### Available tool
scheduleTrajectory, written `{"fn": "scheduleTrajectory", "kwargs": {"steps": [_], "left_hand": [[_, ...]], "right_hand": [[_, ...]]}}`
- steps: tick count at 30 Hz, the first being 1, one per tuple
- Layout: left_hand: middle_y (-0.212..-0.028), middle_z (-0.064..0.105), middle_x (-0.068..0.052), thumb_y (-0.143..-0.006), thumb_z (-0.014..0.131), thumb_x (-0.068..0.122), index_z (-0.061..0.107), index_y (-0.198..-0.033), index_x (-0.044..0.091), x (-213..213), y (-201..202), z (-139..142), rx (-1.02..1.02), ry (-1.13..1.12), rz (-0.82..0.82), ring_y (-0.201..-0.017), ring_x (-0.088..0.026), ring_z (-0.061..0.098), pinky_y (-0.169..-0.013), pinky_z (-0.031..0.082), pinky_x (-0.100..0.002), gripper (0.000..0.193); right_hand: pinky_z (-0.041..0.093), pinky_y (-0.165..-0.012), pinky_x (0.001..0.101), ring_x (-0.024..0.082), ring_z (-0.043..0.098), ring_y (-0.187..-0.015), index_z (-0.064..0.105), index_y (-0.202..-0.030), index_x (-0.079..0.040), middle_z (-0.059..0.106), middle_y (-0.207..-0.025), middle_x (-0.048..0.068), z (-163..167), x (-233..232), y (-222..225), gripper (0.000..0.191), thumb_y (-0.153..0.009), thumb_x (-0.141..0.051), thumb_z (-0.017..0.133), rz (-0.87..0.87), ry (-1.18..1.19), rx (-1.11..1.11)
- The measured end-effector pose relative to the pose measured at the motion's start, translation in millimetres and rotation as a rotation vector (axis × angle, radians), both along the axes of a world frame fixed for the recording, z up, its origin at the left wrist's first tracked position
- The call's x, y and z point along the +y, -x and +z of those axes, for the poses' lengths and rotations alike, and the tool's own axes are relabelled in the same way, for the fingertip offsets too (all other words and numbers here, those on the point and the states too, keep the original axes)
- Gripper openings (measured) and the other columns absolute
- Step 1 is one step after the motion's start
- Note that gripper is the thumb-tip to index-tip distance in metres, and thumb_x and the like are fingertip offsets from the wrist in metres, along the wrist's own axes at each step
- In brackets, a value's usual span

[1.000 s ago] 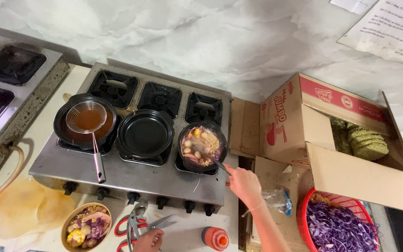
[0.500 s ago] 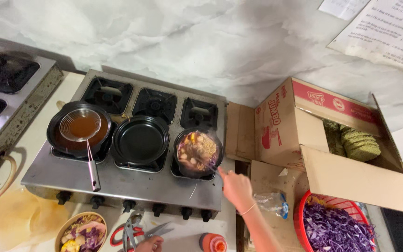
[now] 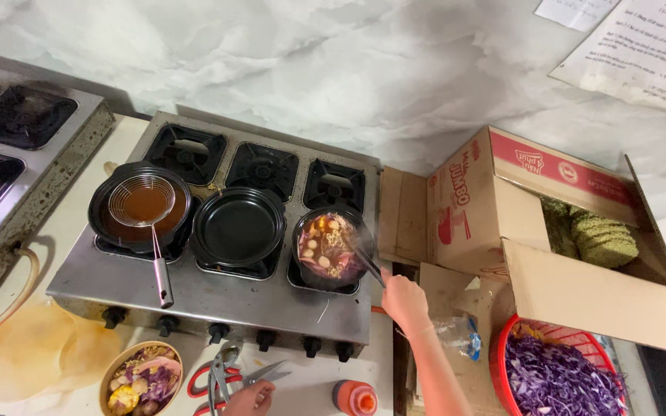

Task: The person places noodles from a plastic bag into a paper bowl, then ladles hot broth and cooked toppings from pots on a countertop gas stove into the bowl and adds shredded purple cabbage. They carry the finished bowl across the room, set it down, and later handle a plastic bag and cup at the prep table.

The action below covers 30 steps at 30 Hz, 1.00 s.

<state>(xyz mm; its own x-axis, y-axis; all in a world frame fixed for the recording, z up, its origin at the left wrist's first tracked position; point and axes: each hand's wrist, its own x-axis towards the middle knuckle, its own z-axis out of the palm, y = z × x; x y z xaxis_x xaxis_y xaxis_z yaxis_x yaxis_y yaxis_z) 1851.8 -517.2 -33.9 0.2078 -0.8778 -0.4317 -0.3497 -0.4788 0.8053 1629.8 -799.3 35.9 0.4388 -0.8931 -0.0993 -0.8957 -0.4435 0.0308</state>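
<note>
My right hand (image 3: 405, 301) grips a dark utensil (image 3: 364, 262) whose tip is in the small black pot (image 3: 330, 250) on the front right burner; the pot holds reddish broth with pale balls and noodles. My left hand (image 3: 250, 399) shows at the bottom edge, fingers curled, just beside the red-handled scissors (image 3: 221, 377) on the counter; whether it touches them I cannot tell. An empty black pot (image 3: 238, 226) sits on the front middle burner. On the front left burner, a black pot (image 3: 139, 206) of brown broth holds a wire strainer ladle (image 3: 150, 223).
A steel six-burner stove (image 3: 217, 293) stands against the white wall. A bowl of mixed ingredients (image 3: 140, 380) and an orange bottle cap (image 3: 355, 398) lie at the counter's front. An open cardboard box (image 3: 533, 231) holds green noodle blocks; a red basket of shredded purple cabbage (image 3: 560, 377) sits below it.
The view has shifted closer and lower to the stove. My right hand stays at the right pot, moving the utensil in the broth. My left hand stays by the scissors.
</note>
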Motion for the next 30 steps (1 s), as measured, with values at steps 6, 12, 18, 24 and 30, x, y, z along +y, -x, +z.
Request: {"fn": "scheduleTrajectory", "kwargs": {"steps": [6,12,18,24,30], "left_hand": [[-0.091,0.08,-0.003,-0.085,0.072,0.021,0.071,-0.106,0.016,4.4,5.0,-15.9,0.009,0.038,0.03,-0.08,-0.017,0.081,-0.075,0.064,-0.032,0.021],[-0.089,0.079,-0.008,-0.084,0.075,0.02,0.073,-0.099,0.009,17.3,8.1,-36.5,-0.026,0.029,0.048,-0.079,-0.023,0.078,-0.074,0.062,-0.036,0.019],[-0.085,0.077,-0.01,-0.085,0.072,0.025,0.073,-0.097,0.011,16.8,23.1,-35.9,-0.103,0.039,0.025,-0.082,-0.026,0.076,-0.077,0.059,-0.036,0.019],[-0.081,0.075,-0.011,-0.088,0.066,0.025,0.074,-0.093,0.008,36.4,22.6,-31.0,-0.076,0.006,0.14,-0.078,-0.028,0.075,-0.073,0.057,-0.039,0.019],[-0.073,0.078,-0.008,-0.095,0.059,0.024,0.073,-0.095,0.004,78.4,-9.6,-35.1,0.013,0.096,0.451,-0.069,-0.022,0.076,-0.067,0.058,-0.034,0.025]], "right_hand": [[0.059,-0.072,0.048,0.036,0.072,-0.079,0.06,-0.139,-0.031,0.071,-0.092,0.011,35.6,31.1,38.0,0.054,-0.086,-0.026,0.069,-0.092,0.006,-0.042],[0.059,-0.066,0.048,0.036,0.072,-0.073,0.059,-0.139,-0.032,0.071,-0.085,0.013,19.4,73.7,59.0,0.055,-0.085,-0.03,0.07,-0.1,0.035,-0.085],[0.057,-0.063,0.0492,0.037,0.071,-0.071,0.059,-0.139,-0.033,0.07,-0.078,0.015,-7.0,98.1,75.7,0.053,-0.087,-0.032,0.069,-0.133,0.051,-0.133],[0.053,-0.059,0.0527,0.043,0.069,-0.07,0.052,-0.147,-0.024,0.071,-0.08,0.024,-36.4,108.2,65.3,0.057,-0.092,-0.03,0.065,-0.4,-0.136,-0.61],[0.053,-0.082,0.0528,0.048,0.069,-0.095,0.047,-0.141,0.007,0.07,-0.103,0.033,-100.5,129.9,-23.2,0.05,-0.102,-0.021,0.059,-0.422,-0.226,-0.692]]}}
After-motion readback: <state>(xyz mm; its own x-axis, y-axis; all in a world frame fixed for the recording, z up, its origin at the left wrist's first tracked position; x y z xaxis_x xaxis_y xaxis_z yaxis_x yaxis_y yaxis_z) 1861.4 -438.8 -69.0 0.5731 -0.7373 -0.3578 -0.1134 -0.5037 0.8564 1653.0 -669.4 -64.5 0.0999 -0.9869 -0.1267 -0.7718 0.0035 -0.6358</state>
